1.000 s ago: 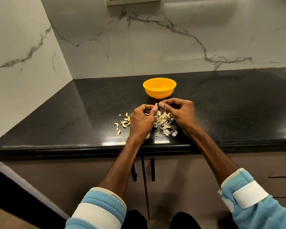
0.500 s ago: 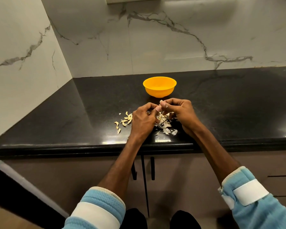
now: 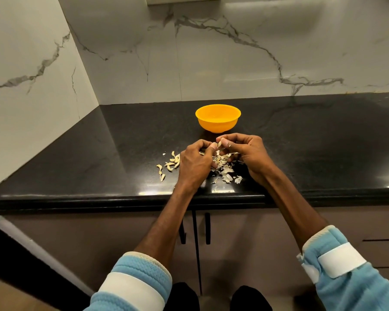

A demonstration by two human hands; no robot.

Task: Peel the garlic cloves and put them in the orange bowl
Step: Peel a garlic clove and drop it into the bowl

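**Inspector:** Premises: black stone worktop [image 3: 121, 158] set in a corner of white veined marble wall [image 3: 234, 52].

**Clerk:** Task items?

**Inspector:** The orange bowl [image 3: 218, 125] stands at centre frame, directly above the hands; its contents cannot be made out. One garlic clove [image 3: 219, 144] is pinched between both hands' fingertips.

**Clerk:** Hand states?

**Inspector:** Left hand [image 3: 195, 162] curled, thumb against the clove. Right hand [image 3: 249, 153] curled, thumb and forefinger nipping its upper end. The clove's long axis appears to run up-frame, toward the bowl.

**Clerk:** Coming move?

**Inspector:** Judged: peeling under way. The bowl lies just beyond the fingertips, with the right hand marginally nearer. Loose skins [image 3: 227, 173] lie beneath; further cloves [image 3: 172, 161] lie left.
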